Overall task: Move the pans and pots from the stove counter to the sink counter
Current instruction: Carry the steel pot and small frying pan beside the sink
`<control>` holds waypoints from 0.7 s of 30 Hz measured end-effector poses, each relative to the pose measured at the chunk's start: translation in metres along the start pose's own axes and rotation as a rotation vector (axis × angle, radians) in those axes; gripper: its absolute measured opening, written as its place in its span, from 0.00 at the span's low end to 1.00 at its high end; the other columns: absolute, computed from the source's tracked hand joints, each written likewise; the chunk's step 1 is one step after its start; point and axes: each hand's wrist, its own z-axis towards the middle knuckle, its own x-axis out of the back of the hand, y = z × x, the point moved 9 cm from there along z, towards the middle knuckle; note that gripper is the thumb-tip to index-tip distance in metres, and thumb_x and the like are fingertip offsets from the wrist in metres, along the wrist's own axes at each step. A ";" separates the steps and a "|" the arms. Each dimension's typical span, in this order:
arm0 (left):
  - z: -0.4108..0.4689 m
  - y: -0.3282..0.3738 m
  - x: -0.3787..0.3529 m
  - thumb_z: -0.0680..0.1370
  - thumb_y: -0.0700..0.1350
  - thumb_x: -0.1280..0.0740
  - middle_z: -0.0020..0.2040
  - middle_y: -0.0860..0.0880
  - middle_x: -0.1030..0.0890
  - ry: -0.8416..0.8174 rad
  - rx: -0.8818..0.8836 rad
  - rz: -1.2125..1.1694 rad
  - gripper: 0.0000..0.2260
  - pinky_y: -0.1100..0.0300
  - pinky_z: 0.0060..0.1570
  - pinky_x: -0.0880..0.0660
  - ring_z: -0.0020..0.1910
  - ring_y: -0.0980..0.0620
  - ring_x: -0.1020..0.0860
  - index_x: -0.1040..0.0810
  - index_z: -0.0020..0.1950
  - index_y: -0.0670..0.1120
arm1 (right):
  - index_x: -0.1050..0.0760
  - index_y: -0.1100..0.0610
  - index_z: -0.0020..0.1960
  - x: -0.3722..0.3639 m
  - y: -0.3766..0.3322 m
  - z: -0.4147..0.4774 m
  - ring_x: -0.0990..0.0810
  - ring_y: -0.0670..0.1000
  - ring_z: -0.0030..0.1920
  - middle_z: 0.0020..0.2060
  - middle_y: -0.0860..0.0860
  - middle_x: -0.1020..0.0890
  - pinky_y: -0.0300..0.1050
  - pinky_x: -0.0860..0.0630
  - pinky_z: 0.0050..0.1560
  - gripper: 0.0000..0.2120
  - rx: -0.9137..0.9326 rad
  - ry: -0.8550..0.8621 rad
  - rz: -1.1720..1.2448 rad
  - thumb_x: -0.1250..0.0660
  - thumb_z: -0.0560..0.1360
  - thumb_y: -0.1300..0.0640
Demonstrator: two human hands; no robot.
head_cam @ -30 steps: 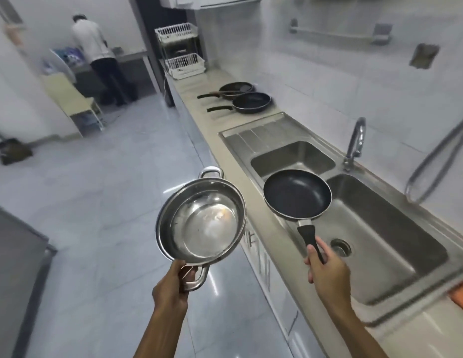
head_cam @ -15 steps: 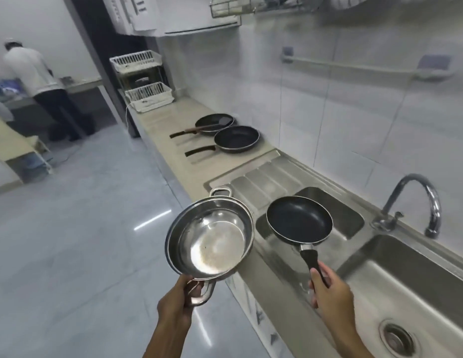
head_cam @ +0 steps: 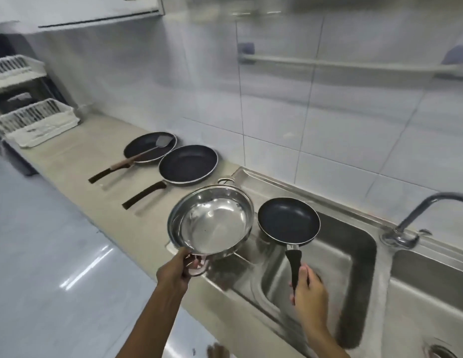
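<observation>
Head view: left hand (head_cam: 177,270) grips the near loop handle of a shiny stainless steel pot (head_cam: 211,220), held tilted over the counter edge by the sink (head_cam: 328,257). Right hand (head_cam: 309,290) is closed on the black handle of a small black nonstick frying pan (head_cam: 289,221), above the basin. Two larger black frying pans (head_cam: 188,164) rest on the beige counter (head_cam: 70,164); the farther holds a spatula (head_cam: 147,152).
</observation>
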 end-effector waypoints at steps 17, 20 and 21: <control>0.188 0.078 -0.139 0.68 0.32 0.24 0.37 0.39 0.18 -0.180 0.109 0.208 0.07 0.60 0.29 0.19 0.26 0.48 0.19 0.19 0.44 0.34 | 0.21 0.46 0.64 -0.148 -0.009 0.014 0.26 0.51 0.23 0.30 0.58 0.18 0.50 0.23 0.27 0.12 -0.170 0.377 0.120 0.38 0.84 0.52; 0.201 0.085 -0.145 0.70 0.32 0.25 0.39 0.39 0.18 -0.194 0.099 0.226 0.07 0.62 0.27 0.20 0.29 0.48 0.19 0.20 0.46 0.34 | 0.22 0.47 0.64 -0.162 -0.017 0.014 0.25 0.51 0.24 0.32 0.58 0.17 0.48 0.23 0.26 0.11 -0.174 0.380 0.095 0.39 0.85 0.52; 0.204 0.086 -0.147 0.70 0.32 0.25 0.39 0.39 0.18 -0.199 0.103 0.235 0.07 0.61 0.28 0.20 0.30 0.48 0.19 0.20 0.46 0.35 | 0.23 0.47 0.64 -0.168 -0.019 0.014 0.24 0.51 0.24 0.33 0.58 0.16 0.47 0.23 0.26 0.11 -0.182 0.375 0.090 0.40 0.85 0.52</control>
